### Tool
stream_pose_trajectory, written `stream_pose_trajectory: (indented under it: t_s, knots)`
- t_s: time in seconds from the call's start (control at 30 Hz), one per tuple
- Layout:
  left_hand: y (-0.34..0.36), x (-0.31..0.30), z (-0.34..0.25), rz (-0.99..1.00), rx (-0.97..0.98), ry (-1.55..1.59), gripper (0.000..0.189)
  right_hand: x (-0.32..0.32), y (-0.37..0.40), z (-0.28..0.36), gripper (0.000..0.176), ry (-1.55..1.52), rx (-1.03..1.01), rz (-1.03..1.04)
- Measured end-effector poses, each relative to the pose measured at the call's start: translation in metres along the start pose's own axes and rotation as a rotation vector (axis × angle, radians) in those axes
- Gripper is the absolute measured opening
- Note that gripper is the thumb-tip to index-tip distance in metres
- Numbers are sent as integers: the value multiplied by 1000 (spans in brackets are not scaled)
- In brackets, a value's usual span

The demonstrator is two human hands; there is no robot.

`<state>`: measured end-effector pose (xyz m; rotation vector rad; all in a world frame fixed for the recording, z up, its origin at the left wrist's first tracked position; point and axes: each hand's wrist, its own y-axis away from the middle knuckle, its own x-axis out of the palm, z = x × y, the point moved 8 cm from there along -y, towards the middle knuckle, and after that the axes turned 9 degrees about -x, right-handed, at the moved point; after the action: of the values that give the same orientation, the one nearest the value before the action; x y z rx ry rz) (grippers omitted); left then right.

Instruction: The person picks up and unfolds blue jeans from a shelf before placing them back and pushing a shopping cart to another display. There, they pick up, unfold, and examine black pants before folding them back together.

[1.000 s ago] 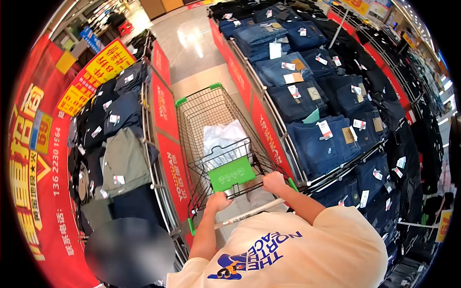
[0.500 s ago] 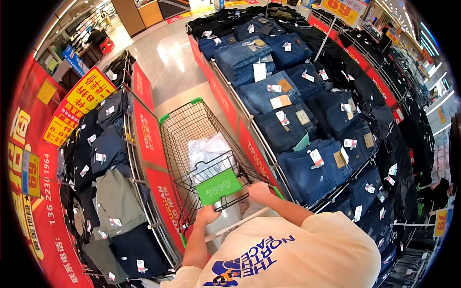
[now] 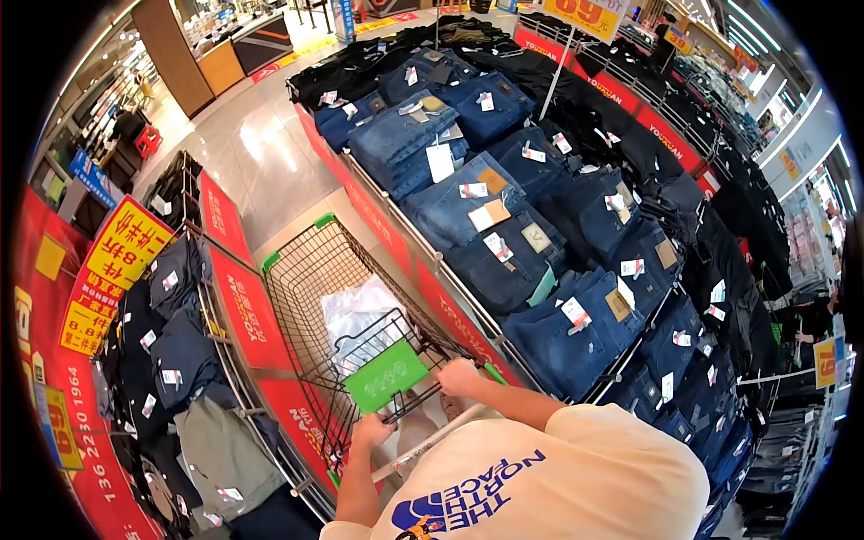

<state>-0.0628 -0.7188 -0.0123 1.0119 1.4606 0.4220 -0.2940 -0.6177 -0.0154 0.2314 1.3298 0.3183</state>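
Note:
A wire shopping cart (image 3: 297,270) with green corners and a green panel (image 3: 387,375) stands in front of me. My left hand (image 3: 371,433) is closed around its rear bar, just below the panel. On the panel's other side, my right hand (image 3: 459,378) grips the same end of the cart. A white plastic bag (image 3: 360,310) lies in the basket, its contents hard to make out. A pale bar (image 3: 430,443) crosses between my arms, close to my shirt.
Folded jeans (image 3: 576,319) with tags are piled on a long display at right, edged by a rail and red boards (image 3: 360,211). At left stands another rack of folded trousers (image 3: 220,450) with a yellow price sign (image 3: 117,261). The narrow tiled aisle (image 3: 270,144) runs ahead between them.
The view has turned, so the displays and the cart appear farther left and slightly lower. Both hands keep their hold on the cart; the bag remains inside.

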Motion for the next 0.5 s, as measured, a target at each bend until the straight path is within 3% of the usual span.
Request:
stream_pose_trajectory:
  t_s: [0.27,0.5]
  knots:
    - [-41,-48,6,6,35,-58,45,-18,-49,-14,23,-15,26,-80]
    - [-84,-119,13,-46,74,-77,42,-53,-114,-25,25,-8,77,-11]
